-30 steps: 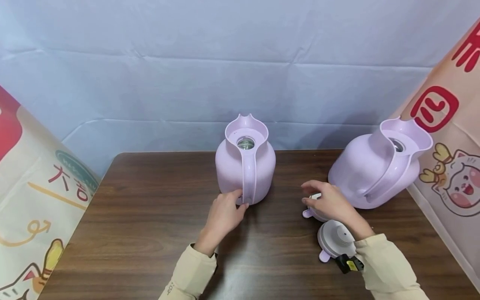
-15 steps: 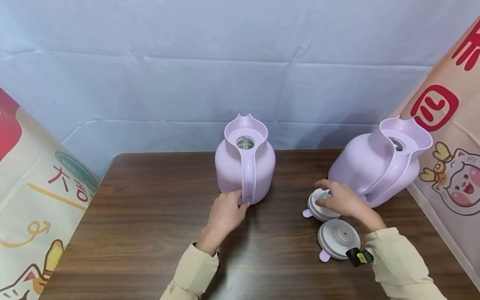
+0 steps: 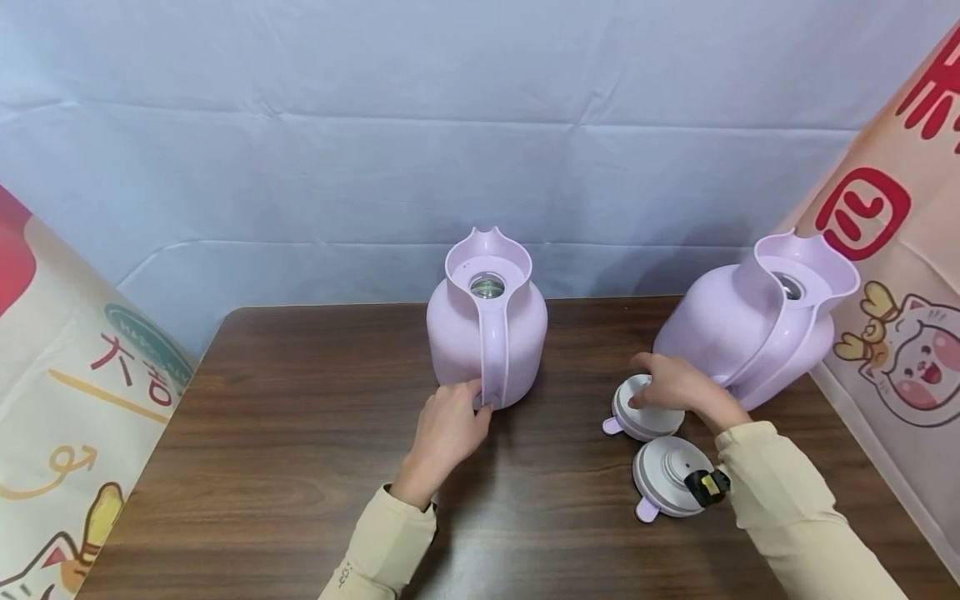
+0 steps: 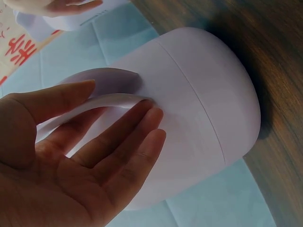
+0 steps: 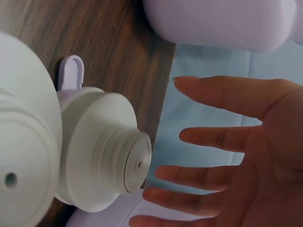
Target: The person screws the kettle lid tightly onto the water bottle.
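A lilac thermos jug (image 3: 452, 346) stands upright without a lid in the middle of the table. My left hand (image 3: 447, 425) holds the lower end of its handle (image 4: 109, 100), thumb on one side and fingers on the other. To the right, my right hand (image 3: 681, 387) hovers over the farther of two upturned lids (image 3: 636, 423). In the right wrist view its fingers are straight and spread, apart from that lid. The nearer lid (image 3: 663, 477) lies beneath my right wrist, partly covered by a black strap piece.
A second lilac jug (image 3: 701, 321), also lidless, stands at the table's right back, just beyond my right hand. The brown wooden table (image 3: 300, 450) ends at a pale blue cloth backdrop (image 3: 360, 183). Printed banners flank both sides.
My right hand first shifted right, uncovering more of the farther lid, and since then has moved slightly away from me. The left hand keeps its hold on the jug handle.
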